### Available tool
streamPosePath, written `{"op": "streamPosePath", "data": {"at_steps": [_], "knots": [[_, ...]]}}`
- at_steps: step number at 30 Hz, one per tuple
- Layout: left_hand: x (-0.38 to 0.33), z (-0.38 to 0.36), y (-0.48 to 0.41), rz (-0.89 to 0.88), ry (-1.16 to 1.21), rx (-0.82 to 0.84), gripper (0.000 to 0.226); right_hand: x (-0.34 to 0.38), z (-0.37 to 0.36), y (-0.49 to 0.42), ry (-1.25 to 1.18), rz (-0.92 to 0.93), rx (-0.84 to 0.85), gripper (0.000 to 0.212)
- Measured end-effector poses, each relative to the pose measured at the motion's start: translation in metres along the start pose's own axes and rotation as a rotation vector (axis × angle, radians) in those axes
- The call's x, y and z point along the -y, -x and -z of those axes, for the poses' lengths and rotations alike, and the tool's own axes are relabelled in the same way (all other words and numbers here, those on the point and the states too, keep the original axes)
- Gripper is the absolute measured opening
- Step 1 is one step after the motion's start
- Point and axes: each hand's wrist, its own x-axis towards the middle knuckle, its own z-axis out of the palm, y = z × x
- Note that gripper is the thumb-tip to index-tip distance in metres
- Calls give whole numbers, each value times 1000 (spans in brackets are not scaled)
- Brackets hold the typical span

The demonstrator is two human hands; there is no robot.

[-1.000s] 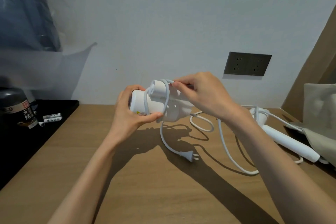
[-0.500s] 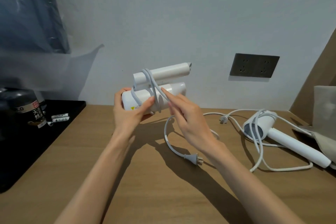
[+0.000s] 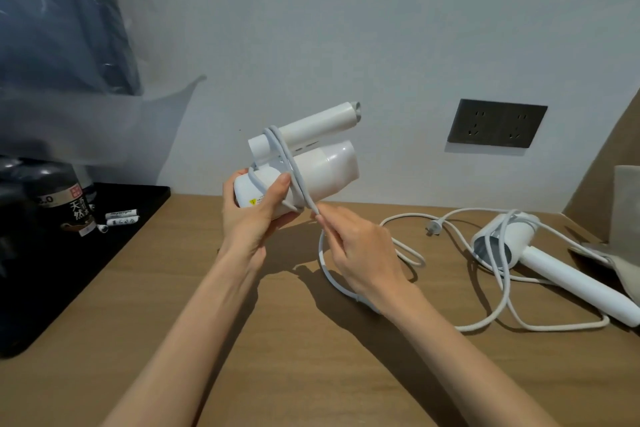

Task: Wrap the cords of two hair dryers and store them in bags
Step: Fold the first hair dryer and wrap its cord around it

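A folded white hair dryer [image 3: 322, 166] is held up above the near middle of a wooden table [image 3: 277, 340], its handle doubled back over the barrel and its nozzle turned to the right, toward the wall. The person's left hand [image 3: 252, 215] grips the rear of the barrel from below, with the thumb pressed across the front. Turns of the white cord [image 3: 291, 166] cross over the hinge and slant down over the body. Just below the barrel the right hand [image 3: 360, 250] pinches that cord between its fingertips, and from the pinch the slack drops in a curve to the tabletop and runs out of sight behind the right wrist (the plug end cannot be made out from here). Well to the right, a second hair dryer [image 3: 568, 282] lies unfolded on the table with its handle pointing toward the right edge. Its loose cord [image 3: 407, 216] sprawls in wide loops over and around it, and the plug [image 3: 433, 227] rests on the wood between the two dryers. A beige fabric bag [image 3: 627, 218] slumps against the far right corner, touching the second dryer's cord. On the pale wall behind, a dark double socket plate [image 3: 497, 123] sits above the table. At the left end a black tray [image 3: 69, 270] carries a dark labelled bottle [image 3: 74, 204] and a few small white tubes [image 3: 121, 217], and clear plastic sheeting [image 3: 104, 135] hangs above them.
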Motion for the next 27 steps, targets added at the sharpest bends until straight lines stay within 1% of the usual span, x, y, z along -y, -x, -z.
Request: {"op": "streamPosePath", "data": {"at_steps": [1, 3, 4, 5, 6, 8, 11, 12, 13, 15, 16, 21, 23, 26, 27], "knots": [[0, 1, -1, 10, -5, 9, 69, 0, 0, -1, -66, -35, 24, 33], [-1, 3, -2, 56, 1, 62, 73, 0, 4, -5, -411, -185, 134, 29], [-2, 5, -4, 89, 20, 113, 70, 1, 9, -7, -590, -253, 200, 29], [-4, 6, -5, 119, 46, 171, 62, 0, 15, -8, -708, -300, 257, 30], [-5, 6, -5, 142, 69, 225, 54, 0, 21, -10, -756, -331, 314, 32], [-5, 7, -4, 166, 92, 278, 42, -1, 32, -13, -747, -367, 384, 33], [-3, 7, -3, 222, 141, 272, 42, -12, 40, -16, -711, -389, 415, 32], [-3, 7, -3, 245, 155, 272, 46, -17, 41, -16, -719, -391, 431, 31], [-3, 9, -4, 263, 166, 283, 58, -20, 41, -16, -729, -399, 444, 29], [-3, 13, -6, 288, 154, 321, 91, -26, 42, -16, -745, -440, 459, 28], [-2, 15, -8, 291, 147, 347, 99, -29, 45, -16, -748, -456, 471, 30], [0, 30, -18, 284, 41, 441, 103, -52, 67, -18, -737, -549, 462, 27], [-1, 34, -18, 254, -34, 514, 105, -60, 74, -21, -764, -586, 447, 27], [-2, 36, -14, 189, -178, 654, 107, -63, 79, -26, -789, -633, 434, 34], [-2, 35, -12, 177, -226, 693, 107, -63, 81, -28, -762, -644, 426, 32]]}}
